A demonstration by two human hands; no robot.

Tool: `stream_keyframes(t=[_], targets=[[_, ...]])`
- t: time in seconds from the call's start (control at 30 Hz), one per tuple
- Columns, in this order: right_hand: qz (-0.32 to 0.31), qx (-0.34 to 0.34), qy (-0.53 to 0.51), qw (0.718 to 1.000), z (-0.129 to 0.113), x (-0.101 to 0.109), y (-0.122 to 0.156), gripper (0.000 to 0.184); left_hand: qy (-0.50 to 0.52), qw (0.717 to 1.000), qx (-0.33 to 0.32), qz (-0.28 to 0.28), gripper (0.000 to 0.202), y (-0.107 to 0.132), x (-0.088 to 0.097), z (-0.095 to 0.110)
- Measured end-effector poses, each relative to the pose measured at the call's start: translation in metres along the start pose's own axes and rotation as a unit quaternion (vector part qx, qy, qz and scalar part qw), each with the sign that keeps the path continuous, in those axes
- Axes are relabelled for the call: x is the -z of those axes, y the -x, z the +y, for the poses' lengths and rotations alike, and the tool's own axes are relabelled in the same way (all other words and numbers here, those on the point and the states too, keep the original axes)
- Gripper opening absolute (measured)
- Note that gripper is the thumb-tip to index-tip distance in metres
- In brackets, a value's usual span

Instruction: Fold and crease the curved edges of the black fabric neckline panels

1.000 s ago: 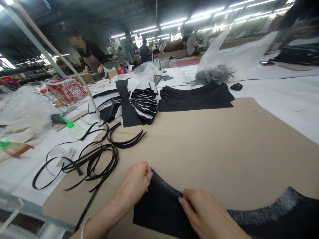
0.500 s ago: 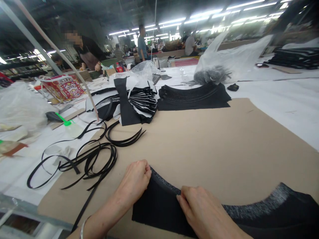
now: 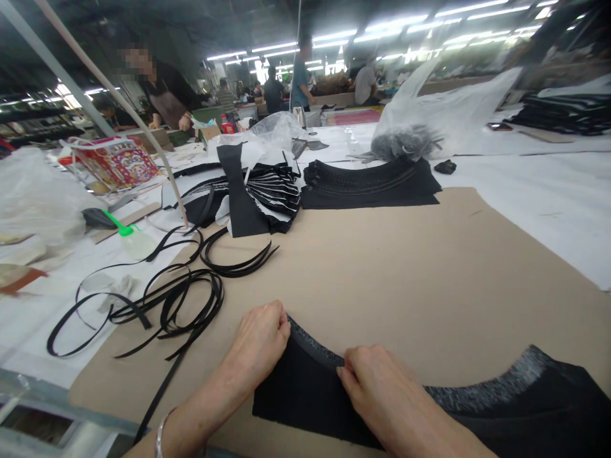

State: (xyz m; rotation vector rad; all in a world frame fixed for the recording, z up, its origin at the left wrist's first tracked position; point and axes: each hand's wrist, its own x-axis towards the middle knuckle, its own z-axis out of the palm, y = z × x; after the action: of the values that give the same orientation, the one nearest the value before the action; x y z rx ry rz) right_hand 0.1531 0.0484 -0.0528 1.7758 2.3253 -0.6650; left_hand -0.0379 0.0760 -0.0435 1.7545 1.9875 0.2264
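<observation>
Left hand (image 3: pixel 260 340) balled in a loose fist, fingers tucked under, nipping the left end of a black panel (image 3: pixel 305 401) at its curved edge (image 3: pixel 312 345); right hand (image 3: pixel 382 394) just right of it, fingers curled narrow, thumb and fingertips pinched on the same edge, palm lying over the cloth; the two hands close together, not touching. Panel lies flat under and between both hands on a tan board (image 3: pixel 405 267), running off well to the right of the right hand, where the edge shows a grey speckled band (image 3: pixel 482 394); one layer or several, cannot tell. Judged soft and light; it lies flat with no spring, so it should bend and fold at a touch and hang limp if lifted by one corner; the edge looks thicker, perhaps rolled or bound, and is likely the firmest place to grip; a pinch there with both hands, set apart along the curve, would control it best; matt cloth on board seems unlikely to slip much, though it could creep or stretch along the curve if pulled hard. Beyond and left of the left hand, a tangle of black straps (image 3: pixel 176 299); further left, a bottle (image 3: pixel 131 238) with a green cap; well ahead of both hands, a stack (image 3: pixel 372 184) of similar black pieces; beyond that, a clear bag (image 3: pixel 449 114); other people at work far off at the back.
</observation>
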Motion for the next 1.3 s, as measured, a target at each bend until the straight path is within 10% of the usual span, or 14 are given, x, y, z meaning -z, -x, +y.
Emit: stream_keyframes(t=[0.27,0.4,0.57,0.97,1.3], targets=[[-0.016,-0.017,-0.018,1.0,-0.004,0.012,-0.001,0.025,0.068,0.996,-0.017,0.057,0.009,0.003,-0.003,-0.015],[-0.019,-0.024,-0.015,0.999,-0.01,0.02,0.001,0.024,0.104,0.956,-0.235,0.144,0.017,0.027,-0.013,-0.01],[-0.041,-0.03,-0.006,0.999,-0.017,0.033,0.004,0.021,-0.04,0.892,-0.443,0.082,0.034,0.049,-0.038,-0.014],[-0.007,-0.039,-0.023,0.999,0.033,0.032,0.025,0.028,-0.18,0.826,-0.477,0.241,0.034,0.052,-0.054,-0.021],[-0.044,-0.02,-0.074,0.996,0.067,0.037,0.038,0.023,-0.236,0.811,-0.481,0.235,0.038,0.052,-0.055,-0.021]])
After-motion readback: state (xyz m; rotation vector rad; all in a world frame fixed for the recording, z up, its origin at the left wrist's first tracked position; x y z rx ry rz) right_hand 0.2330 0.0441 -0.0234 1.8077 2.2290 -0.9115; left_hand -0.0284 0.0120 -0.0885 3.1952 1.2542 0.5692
